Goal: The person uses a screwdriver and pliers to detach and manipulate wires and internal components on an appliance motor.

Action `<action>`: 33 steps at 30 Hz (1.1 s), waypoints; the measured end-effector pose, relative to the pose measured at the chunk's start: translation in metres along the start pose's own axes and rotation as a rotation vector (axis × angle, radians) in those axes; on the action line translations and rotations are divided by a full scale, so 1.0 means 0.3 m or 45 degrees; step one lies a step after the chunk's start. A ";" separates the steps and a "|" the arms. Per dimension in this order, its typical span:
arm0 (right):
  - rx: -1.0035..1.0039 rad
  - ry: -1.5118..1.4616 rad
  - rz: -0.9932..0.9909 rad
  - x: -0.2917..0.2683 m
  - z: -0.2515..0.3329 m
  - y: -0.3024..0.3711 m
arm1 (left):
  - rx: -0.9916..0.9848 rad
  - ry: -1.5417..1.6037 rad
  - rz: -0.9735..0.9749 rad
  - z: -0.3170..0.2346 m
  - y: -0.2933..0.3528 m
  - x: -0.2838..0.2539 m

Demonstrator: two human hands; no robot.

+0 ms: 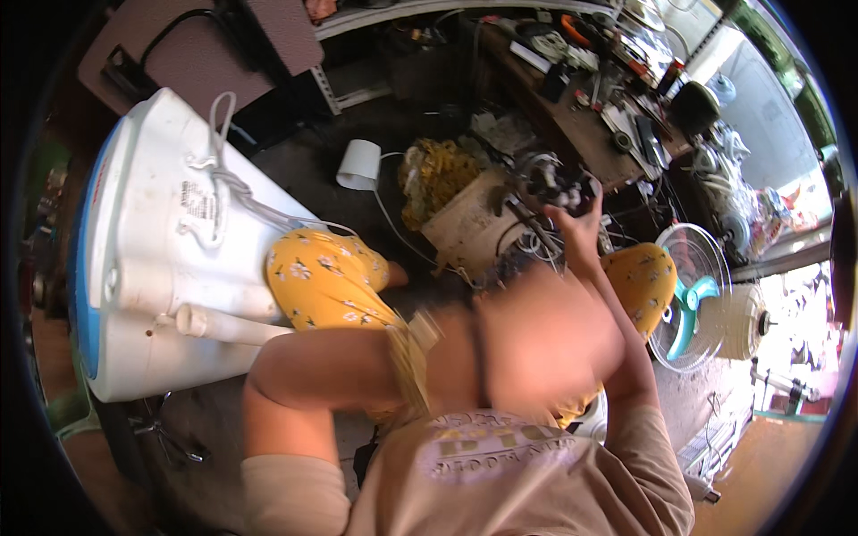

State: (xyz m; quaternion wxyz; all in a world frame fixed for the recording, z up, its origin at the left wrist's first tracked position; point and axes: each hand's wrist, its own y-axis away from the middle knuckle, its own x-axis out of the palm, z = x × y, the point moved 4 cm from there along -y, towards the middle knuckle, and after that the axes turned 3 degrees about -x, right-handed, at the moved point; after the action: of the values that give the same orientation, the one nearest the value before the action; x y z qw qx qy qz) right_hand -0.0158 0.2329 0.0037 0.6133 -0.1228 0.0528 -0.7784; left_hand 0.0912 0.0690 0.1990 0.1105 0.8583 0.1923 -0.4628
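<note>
My right hand (579, 225) is raised in front of the workbench, its fingers curled around a dark metal part (552, 183) that looks like a small motor. Loose wires (536, 239) hang just below that part. Across my chest, close to the camera, reaches my left arm; my left hand (554, 344) is a large blur, and its fingers cannot be made out. A dark band circles that wrist. Between my knees stands a dirty cream-coloured container (465, 223), partly hidden behind my left hand.
A white appliance body (197, 250) with a knotted grey cord lies at left. On the floor are a white cylinder (358, 164) and a crumpled yellow heap (436, 174). A fan with teal blades (690, 304) stands at right. Tools crowd the wooden workbench (585, 134).
</note>
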 end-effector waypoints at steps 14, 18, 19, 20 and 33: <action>-1.089 0.958 0.606 0.354 0.095 0.151 | -0.597 2.320 -0.368 0.797 0.139 0.229; -1.169 1.119 0.700 0.422 0.081 0.162 | -0.713 2.419 -0.532 0.811 0.133 0.266; -1.175 1.178 0.717 0.424 0.076 0.157 | -0.815 2.404 -0.613 0.804 0.137 0.269; -1.138 1.132 0.818 0.434 0.102 0.147 | -0.714 2.444 -0.681 0.830 0.142 0.277; -0.524 0.525 -0.237 -0.309 0.356 -0.246 | -0.489 1.964 -1.085 0.832 0.402 -0.044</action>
State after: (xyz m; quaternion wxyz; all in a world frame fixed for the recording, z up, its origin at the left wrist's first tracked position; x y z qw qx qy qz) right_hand -0.0379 0.3478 0.1123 0.4780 -0.0882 0.3212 -0.8128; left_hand -0.0510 -0.1344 0.0749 -0.0886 0.7531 0.5888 0.2799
